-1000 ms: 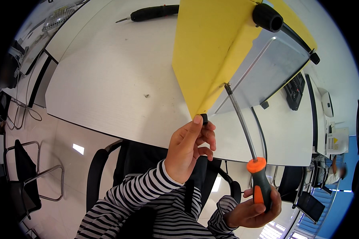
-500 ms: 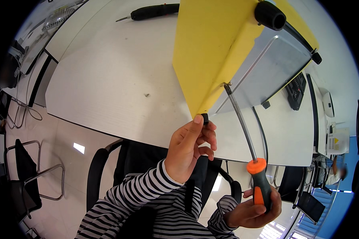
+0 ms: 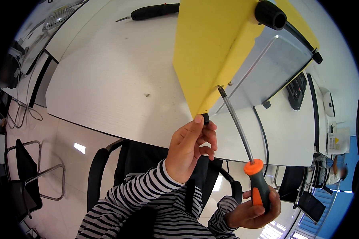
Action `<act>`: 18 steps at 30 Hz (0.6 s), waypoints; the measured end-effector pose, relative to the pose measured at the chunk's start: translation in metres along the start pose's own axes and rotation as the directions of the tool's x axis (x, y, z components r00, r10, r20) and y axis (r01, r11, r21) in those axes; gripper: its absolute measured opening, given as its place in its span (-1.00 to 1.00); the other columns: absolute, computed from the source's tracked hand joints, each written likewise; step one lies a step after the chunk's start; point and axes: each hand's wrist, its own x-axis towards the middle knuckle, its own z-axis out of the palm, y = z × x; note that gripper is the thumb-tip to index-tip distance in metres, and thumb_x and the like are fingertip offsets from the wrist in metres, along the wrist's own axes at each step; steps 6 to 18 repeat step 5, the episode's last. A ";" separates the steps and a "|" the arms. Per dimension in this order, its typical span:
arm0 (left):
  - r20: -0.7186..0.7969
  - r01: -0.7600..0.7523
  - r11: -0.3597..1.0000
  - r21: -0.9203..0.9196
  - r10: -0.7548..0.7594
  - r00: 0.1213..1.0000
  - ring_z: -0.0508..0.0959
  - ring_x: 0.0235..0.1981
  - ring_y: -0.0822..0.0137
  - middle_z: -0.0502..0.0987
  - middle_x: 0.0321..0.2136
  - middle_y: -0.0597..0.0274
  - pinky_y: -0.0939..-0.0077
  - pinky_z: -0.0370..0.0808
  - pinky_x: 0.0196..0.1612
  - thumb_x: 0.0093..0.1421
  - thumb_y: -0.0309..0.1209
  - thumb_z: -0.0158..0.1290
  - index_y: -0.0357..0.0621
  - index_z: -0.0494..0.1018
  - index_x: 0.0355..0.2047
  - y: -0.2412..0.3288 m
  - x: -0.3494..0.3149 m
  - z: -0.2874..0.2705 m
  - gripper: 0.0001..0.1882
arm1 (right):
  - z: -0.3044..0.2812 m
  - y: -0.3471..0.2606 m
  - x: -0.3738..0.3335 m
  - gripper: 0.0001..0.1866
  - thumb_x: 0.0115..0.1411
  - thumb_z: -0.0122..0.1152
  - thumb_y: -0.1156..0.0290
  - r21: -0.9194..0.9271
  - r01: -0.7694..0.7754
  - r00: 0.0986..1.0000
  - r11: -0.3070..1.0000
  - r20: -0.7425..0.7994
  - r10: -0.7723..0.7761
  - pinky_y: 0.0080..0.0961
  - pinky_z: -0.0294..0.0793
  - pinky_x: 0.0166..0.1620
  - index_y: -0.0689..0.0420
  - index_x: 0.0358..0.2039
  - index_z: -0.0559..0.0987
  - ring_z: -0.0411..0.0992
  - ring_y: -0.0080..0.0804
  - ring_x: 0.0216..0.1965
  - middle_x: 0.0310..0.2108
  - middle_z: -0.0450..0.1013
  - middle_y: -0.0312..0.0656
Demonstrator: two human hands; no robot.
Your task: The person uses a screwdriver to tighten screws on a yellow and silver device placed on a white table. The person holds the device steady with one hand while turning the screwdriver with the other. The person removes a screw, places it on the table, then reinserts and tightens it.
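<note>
A yellow metal housing [image 3: 211, 44] with a grey metal underside [image 3: 267, 67] stands tilted on the white table. At its lower corner, my left hand [image 3: 187, 147] pinches a small black foot [image 3: 205, 118] between thumb and fingers. My right hand [image 3: 255, 211] is closed around the orange and dark grey handle of a screwdriver [image 3: 237, 123]. Its shaft slants up to the left, and the tip is at the yellow edge of the housing. A small screw [image 3: 229, 84] shows just right of that tip. Whether the tip touches the housing I cannot tell.
On the white table [image 3: 107, 83] lies a black electric screwdriver [image 3: 153, 12], far left of the housing. A black cable [image 3: 262, 131] hangs over the front edge. A black device [image 3: 296, 92] lies at the right. Black chairs [image 3: 24, 179] stand around, and a person [image 3: 335, 171] is at far right.
The screwdriver's tip has come away from the screw and shifted left to the yellow edge. Its handle has moved slightly left. My left hand has stayed in place.
</note>
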 end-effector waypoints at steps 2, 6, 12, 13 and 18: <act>0.003 0.003 1.000 -0.004 -0.003 1.000 0.36 -0.60 0.47 0.30 -0.67 0.36 0.63 0.31 -0.60 0.14 -0.05 -0.26 -0.17 0.28 -0.43 -0.001 0.000 -0.001 -0.60 | 0.000 0.001 0.000 -0.60 0.15 -0.26 0.11 0.000 0.008 1.000 1.000 -0.002 -0.008 -0.63 0.17 -0.68 0.25 -0.31 0.26 0.27 -0.39 -0.67 -0.64 0.29 -0.06; -0.003 0.009 1.000 -0.008 -0.009 1.000 0.36 -0.60 0.47 0.30 -0.67 0.36 0.63 0.31 -0.60 0.14 -0.05 -0.26 -0.17 0.28 -0.42 0.000 0.000 0.000 -0.60 | 0.000 0.001 0.000 -0.59 0.15 -0.25 0.08 -0.011 -0.015 1.000 1.000 -0.006 0.015 -0.63 0.18 -0.67 0.24 -0.30 0.26 0.27 -0.39 -0.67 -0.64 0.30 -0.06; -0.003 0.009 1.000 -0.008 -0.009 1.000 0.36 -0.60 0.47 0.30 -0.67 0.36 0.63 0.31 -0.60 0.14 -0.05 -0.26 -0.17 0.28 -0.42 0.000 0.000 0.000 -0.60 | 0.000 0.001 0.000 -0.59 0.15 -0.25 0.08 -0.011 -0.015 1.000 1.000 -0.006 0.015 -0.63 0.18 -0.67 0.24 -0.30 0.26 0.27 -0.39 -0.67 -0.64 0.30 -0.06; -0.003 0.009 1.000 -0.008 -0.009 1.000 0.36 -0.60 0.47 0.30 -0.67 0.36 0.63 0.31 -0.60 0.14 -0.05 -0.26 -0.17 0.28 -0.42 0.000 0.000 0.000 -0.60 | 0.000 0.001 0.000 -0.59 0.15 -0.25 0.08 -0.011 -0.015 1.000 1.000 -0.006 0.015 -0.63 0.18 -0.67 0.24 -0.30 0.26 0.27 -0.39 -0.67 -0.64 0.30 -0.06; -0.003 0.009 1.000 -0.008 -0.009 1.000 0.36 -0.60 0.47 0.30 -0.67 0.36 0.63 0.31 -0.60 0.14 -0.05 -0.26 -0.17 0.28 -0.42 0.000 0.000 0.000 -0.60 | 0.000 0.001 0.000 -0.59 0.15 -0.25 0.08 -0.011 -0.015 1.000 1.000 -0.006 0.015 -0.63 0.18 -0.67 0.24 -0.30 0.26 0.27 -0.39 -0.67 -0.64 0.30 -0.06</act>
